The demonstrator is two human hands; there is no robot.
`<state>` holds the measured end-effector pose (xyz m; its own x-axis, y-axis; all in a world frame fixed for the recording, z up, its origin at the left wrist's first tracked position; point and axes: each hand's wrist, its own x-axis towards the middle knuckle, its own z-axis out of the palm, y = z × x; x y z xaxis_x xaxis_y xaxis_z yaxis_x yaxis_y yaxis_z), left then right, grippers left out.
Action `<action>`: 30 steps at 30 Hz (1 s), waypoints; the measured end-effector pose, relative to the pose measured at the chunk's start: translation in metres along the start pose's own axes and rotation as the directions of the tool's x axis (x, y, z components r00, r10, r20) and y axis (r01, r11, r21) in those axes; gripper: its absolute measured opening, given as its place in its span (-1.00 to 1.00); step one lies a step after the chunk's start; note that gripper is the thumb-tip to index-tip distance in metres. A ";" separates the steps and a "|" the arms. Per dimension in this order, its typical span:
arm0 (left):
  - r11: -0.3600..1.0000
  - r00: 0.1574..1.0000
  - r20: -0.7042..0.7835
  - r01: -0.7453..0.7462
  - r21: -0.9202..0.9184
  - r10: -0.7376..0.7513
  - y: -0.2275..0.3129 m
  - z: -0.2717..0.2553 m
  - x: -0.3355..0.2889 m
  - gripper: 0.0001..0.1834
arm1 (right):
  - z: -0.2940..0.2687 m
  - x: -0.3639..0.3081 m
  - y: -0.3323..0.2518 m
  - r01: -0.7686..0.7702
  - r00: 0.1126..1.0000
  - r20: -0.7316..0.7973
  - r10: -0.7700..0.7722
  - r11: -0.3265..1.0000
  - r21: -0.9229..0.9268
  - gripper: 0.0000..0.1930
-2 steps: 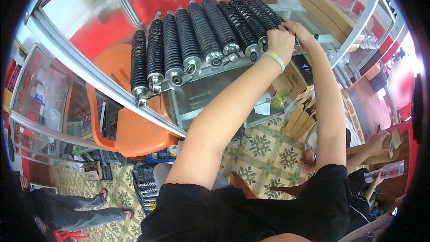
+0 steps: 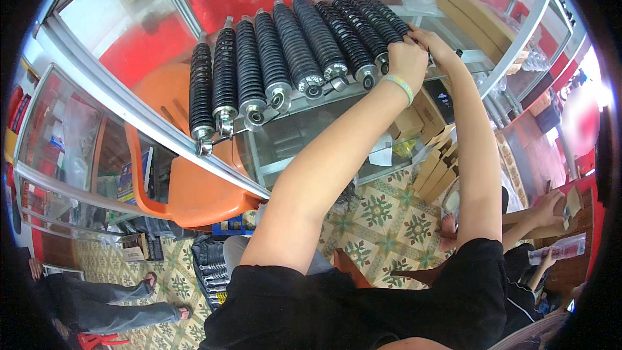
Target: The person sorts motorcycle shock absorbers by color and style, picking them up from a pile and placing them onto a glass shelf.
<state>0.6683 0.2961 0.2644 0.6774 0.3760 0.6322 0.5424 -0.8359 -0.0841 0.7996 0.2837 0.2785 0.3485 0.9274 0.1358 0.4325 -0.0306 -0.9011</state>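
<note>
A row of black coil-spring shock absorbers lies side by side on the glass shelf, their silver eyelet ends toward me. At the right end of the row, both of my hands meet over the lower end of the last shock absorber. My left hand, with a pale band on its wrist, is closed there. Just beyond it, my right hand has its fingers curled round the same end. The hands hide that eyelet and the exact grip. A small black tip shows beside my right hand.
An orange plastic chair stands at the left by the metal-framed glass case. A long cardboard box lies at the back right. Open cartons sit below my arms. Other people's hands work at the right; another person's legs show lower left.
</note>
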 end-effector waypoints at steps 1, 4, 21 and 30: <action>1.000 1.000 0.021 0.009 0.010 -0.010 0.000 0.002 0.002 -0.57 | 0.001 0.003 0.002 0.022 1.000 -0.009 -0.021 1.000 0.009 -0.50; 0.997 0.999 0.038 0.003 0.075 -0.006 0.002 0.004 0.006 -0.55 | -0.003 0.010 0.000 -0.026 0.999 0.037 0.027 0.999 -0.047 -0.48; 0.866 0.904 -0.357 -0.360 -0.347 0.234 -0.019 -0.083 -0.115 -0.52 | 0.018 -0.042 0.014 0.300 0.643 -0.629 -0.436 0.900 -0.318 -0.69; 0.943 0.875 0.479 0.209 -0.258 -0.063 -0.123 -0.062 -0.452 -0.86 | -0.066 -0.043 0.065 -0.020 0.838 -0.442 -0.321 0.791 -0.612 -0.71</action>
<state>0.2644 0.2039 0.0370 0.7969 0.5736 0.1896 0.5251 -0.8128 0.2521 0.8676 0.2168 0.2410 0.5206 0.6219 0.5849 0.8439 -0.2710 -0.4631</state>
